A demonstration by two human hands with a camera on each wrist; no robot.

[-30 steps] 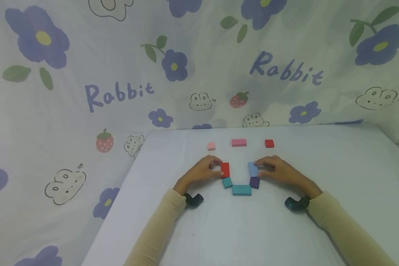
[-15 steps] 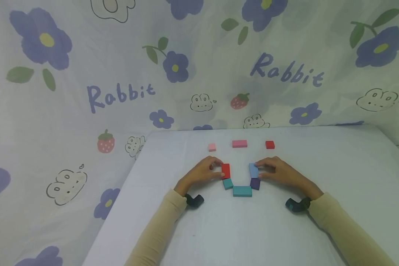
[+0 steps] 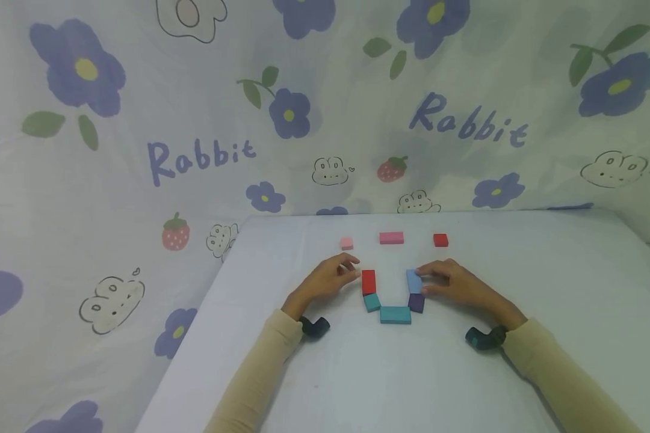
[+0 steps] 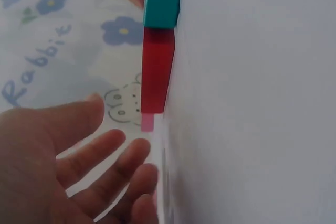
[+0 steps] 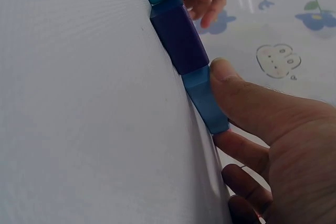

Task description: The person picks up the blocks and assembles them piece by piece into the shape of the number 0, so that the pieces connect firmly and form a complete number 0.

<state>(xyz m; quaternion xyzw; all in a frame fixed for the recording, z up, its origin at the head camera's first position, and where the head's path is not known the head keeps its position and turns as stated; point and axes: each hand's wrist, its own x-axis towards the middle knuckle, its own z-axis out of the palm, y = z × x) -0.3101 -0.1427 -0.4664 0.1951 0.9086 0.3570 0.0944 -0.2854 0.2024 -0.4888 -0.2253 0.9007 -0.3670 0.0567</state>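
Observation:
In the head view, my left hand [image 3: 329,278] is just left of the red block [image 3: 369,282], its fingers loosely bent. A gap between that hand and the red block [image 4: 157,72] shows in the left wrist view. My right hand [image 3: 459,284] pinches the light blue block [image 3: 414,281] with thumb and fingertips at its ends. The red block meets a small teal block [image 3: 372,302], and the light blue one meets a dark purple block [image 3: 416,303]. A long teal block [image 3: 395,315] joins these two sides at the bottom, making a U shape.
Farther back on the white table [image 3: 357,379] lie a small pale pink block [image 3: 346,243], a long pink block [image 3: 392,238] and a small red cube [image 3: 440,240]. A patterned cloth [image 3: 281,156] hangs behind the table. Each wrist wears a dark device [image 3: 485,338].
My left hand has let go of the red block and drawn slightly back to the left. The right hand keeps its hold on the light blue block. The whole view has shifted slightly.

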